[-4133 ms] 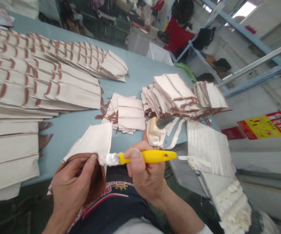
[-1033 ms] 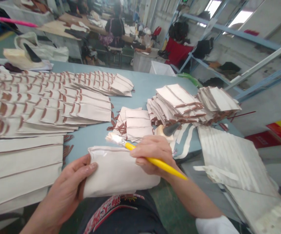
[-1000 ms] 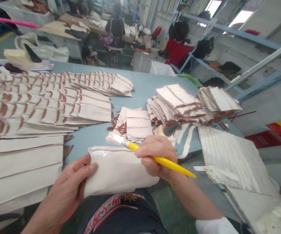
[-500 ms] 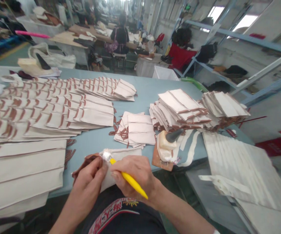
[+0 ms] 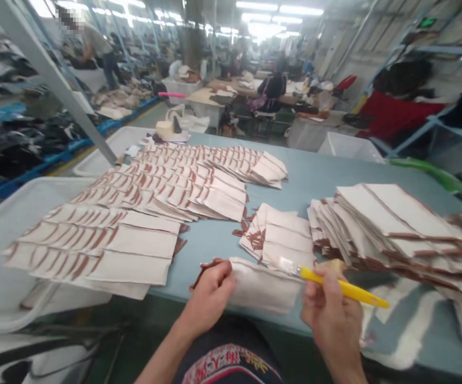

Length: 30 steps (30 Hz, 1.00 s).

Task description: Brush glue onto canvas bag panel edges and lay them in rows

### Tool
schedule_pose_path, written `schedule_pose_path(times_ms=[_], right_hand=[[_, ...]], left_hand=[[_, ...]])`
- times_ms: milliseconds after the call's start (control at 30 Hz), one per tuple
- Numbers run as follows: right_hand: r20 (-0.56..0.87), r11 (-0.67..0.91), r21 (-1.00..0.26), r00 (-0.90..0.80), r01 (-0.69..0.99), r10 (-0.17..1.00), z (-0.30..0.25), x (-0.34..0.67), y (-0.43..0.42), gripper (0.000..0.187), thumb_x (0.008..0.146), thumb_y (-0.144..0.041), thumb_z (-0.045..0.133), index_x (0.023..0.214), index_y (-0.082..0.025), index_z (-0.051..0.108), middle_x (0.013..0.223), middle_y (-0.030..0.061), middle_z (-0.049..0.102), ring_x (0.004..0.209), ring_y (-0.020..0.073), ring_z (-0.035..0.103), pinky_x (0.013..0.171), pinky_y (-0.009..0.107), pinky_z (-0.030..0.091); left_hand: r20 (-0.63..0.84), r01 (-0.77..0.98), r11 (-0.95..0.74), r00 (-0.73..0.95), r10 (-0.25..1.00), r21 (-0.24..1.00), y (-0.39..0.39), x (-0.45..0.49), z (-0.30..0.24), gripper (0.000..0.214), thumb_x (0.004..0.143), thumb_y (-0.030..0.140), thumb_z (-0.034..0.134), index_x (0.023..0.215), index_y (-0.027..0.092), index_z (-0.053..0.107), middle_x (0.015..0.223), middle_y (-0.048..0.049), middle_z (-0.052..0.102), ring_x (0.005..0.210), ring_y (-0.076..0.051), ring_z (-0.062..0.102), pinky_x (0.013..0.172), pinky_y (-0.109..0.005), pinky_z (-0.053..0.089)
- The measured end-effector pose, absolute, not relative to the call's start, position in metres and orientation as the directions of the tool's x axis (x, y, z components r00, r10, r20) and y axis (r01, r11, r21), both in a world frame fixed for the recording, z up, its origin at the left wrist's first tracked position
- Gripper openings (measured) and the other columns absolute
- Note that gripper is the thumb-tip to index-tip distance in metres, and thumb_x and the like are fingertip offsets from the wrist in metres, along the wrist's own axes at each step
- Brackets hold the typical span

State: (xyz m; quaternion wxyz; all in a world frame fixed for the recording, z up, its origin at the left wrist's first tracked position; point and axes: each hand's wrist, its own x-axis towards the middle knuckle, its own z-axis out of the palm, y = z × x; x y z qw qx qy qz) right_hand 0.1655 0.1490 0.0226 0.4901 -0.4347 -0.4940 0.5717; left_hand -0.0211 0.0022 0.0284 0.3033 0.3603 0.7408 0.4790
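My left hand is closed on the left end of an off-white fabric piece with brown material bunched at that end. The piece lies at the table's near edge. In my right hand is a brush with a yellow handle, held at a slant. Its pale bristles are over the far edge of the piece, right of its middle; whether they touch it I cannot tell. Just beyond lies a small pile of off-white panels with brown strips. A pale block, largely hidden, is behind my right hand.
Overlapping rows of brown-edged panels cover the left of the blue table. A tall stack of panels stands at right, near white strips. White bins adjoin the left side. Other people work in the background.
The brush in my right hand has moved right, away from my left hand, along the fabric piece. My left hand keeps its grip. The camera has turned left and up.
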Motion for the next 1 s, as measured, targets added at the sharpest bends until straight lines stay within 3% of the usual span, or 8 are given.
schedule_pose_path(times_ms=[133,267,400,467,533,600,767,1000], right_hand=[[-0.144,-0.165,-0.969,-0.123,-0.184,0.982,0.017,0.178,0.163,0.050,0.084,-0.066,0.091,0.095,-0.022,0.072,0.059,-0.0075,0.057,0.047,0.0098,0.046,0.043,0.021,0.033],[-0.205,-0.232,-0.935,-0.125,-0.268,0.971,0.025,0.170,0.172,0.050,0.074,-0.062,0.096,0.090,-0.023,0.069,0.056,-0.0103,0.048,0.046,0.0086,0.039,0.042,0.019,0.034],[-0.256,-0.283,-0.909,-0.127,-0.304,0.958,0.032,0.149,0.169,0.056,0.065,-0.061,0.101,0.091,-0.023,0.069,0.055,-0.0122,0.044,0.045,0.0075,0.036,0.042,0.018,0.031],[-0.298,-0.321,-0.894,-0.120,-0.311,0.947,0.033,0.137,0.161,0.060,0.057,-0.058,0.104,0.091,-0.023,0.069,0.054,-0.0128,0.044,0.044,0.0066,0.037,0.041,0.016,0.031],[-0.335,-0.356,-0.881,-0.119,-0.311,0.935,0.033,0.126,0.151,0.062,0.053,-0.056,0.106,0.090,-0.022,0.069,0.054,-0.0132,0.044,0.044,0.0061,0.037,0.041,0.015,0.031],[-0.361,-0.382,-0.874,-0.125,-0.300,0.924,0.030,0.116,0.140,0.063,0.052,-0.056,0.107,0.090,-0.022,0.069,0.054,-0.0133,0.044,0.045,0.0061,0.038,0.041,0.015,0.032],[-0.382,-0.408,-0.880,-0.150,-0.243,0.912,0.022,0.093,0.118,0.066,0.055,-0.065,0.106,0.091,-0.022,0.071,0.054,-0.0132,0.044,0.044,0.0063,0.039,0.041,0.016,0.033],[-0.379,-0.425,-0.888,-0.242,-0.176,0.893,0.018,0.063,0.099,0.061,0.067,-0.071,0.099,0.089,-0.022,0.070,0.054,-0.0122,0.045,0.046,0.0079,0.040,0.044,0.019,0.035]], left_hand=[[-0.013,0.334,0.251,-0.578,0.816,0.908,0.007,-0.056,0.030,0.025,0.094,0.029,0.052,0.071,0.029,0.043,0.069,0.0050,0.046,0.069,-0.019,0.052,0.069,-0.033,0.044],[0.115,0.484,0.205,-0.552,0.826,0.851,0.000,-0.099,0.053,0.021,0.092,0.023,0.053,0.071,0.027,0.052,0.073,0.0017,0.059,0.076,-0.021,0.060,0.073,-0.034,0.048],[0.189,0.625,0.215,-0.515,0.836,0.751,-0.041,-0.138,0.059,0.020,0.093,0.026,0.055,0.084,0.026,0.073,0.095,-0.0055,0.080,0.099,-0.027,0.073,0.102,-0.040,0.057],[0.201,0.668,0.249,-0.521,0.829,0.702,-0.079,-0.162,0.043,0.026,0.095,0.030,0.056,0.096,0.027,0.081,0.117,-0.0103,0.085,0.125,-0.033,0.073,0.123,-0.047,0.050],[0.202,0.686,0.320,-0.566,0.799,0.654,-0.123,-0.190,0.014,0.031,0.097,0.034,0.056,0.107,0.027,0.085,0.134,-0.0126,0.085,0.139,-0.037,0.070,0.129,-0.052,0.047],[0.203,0.687,0.397,-0.618,0.759,0.608,-0.167,-0.218,-0.022,0.033,0.096,0.035,0.057,0.111,0.027,0.086,0.141,-0.0137,0.084,0.144,-0.039,0.069,0.125,-0.054,0.052],[0.223,0.699,0.481,-0.662,0.716,0.529,-0.251,-0.264,-0.100,0.033,0.090,0.034,0.059,0.109,0.029,0.086,0.133,-0.0133,0.088,0.145,-0.043,0.069,0.124,-0.059,0.054],[0.204,0.698,0.500,-0.665,0.719,0.513,-0.296,-0.262,-0.120,0.033,0.093,0.031,0.062,0.118,0.031,0.084,0.154,-0.0089,0.079,0.151,-0.037,0.068,0.131,-0.056,0.050]])
